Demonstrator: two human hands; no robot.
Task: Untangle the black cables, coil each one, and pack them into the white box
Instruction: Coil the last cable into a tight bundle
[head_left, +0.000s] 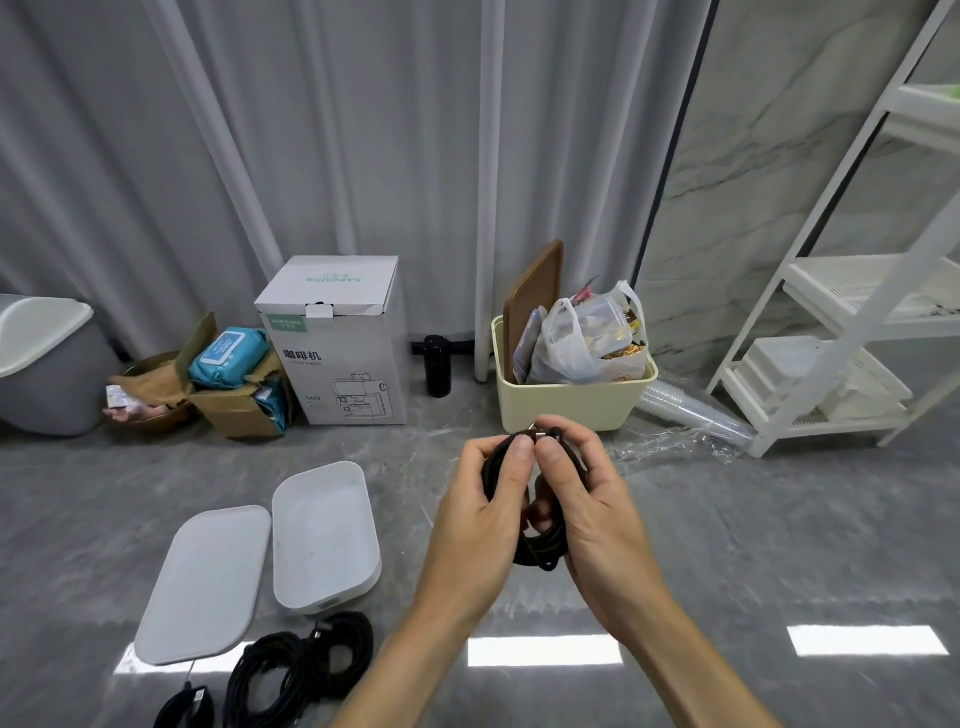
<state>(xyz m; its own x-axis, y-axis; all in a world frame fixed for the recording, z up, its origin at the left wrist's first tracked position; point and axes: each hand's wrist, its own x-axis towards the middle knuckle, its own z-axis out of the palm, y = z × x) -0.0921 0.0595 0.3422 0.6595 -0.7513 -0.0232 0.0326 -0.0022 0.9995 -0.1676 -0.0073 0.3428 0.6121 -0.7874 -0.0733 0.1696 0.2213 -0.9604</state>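
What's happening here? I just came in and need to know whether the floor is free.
A person is tidying cables. Both hands, the left hand and the right hand, hold one coiled black cable up over the floor, pinching its plug ends together at the top. The white box sits open on the floor with nothing visible inside, its lid beside it. More black cables lie bundled in front of it.

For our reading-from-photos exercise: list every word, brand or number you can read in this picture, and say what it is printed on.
"SAPOUDR": upside down in green on the top flap of the cardboard box.
"咖啡机": large black characters on the front of the same box, above a line drawing of a coffee machine.
Small line under those characters, and the green tag at the box's top left: too blurred to read.
Blue wipes pack label: too small to read.
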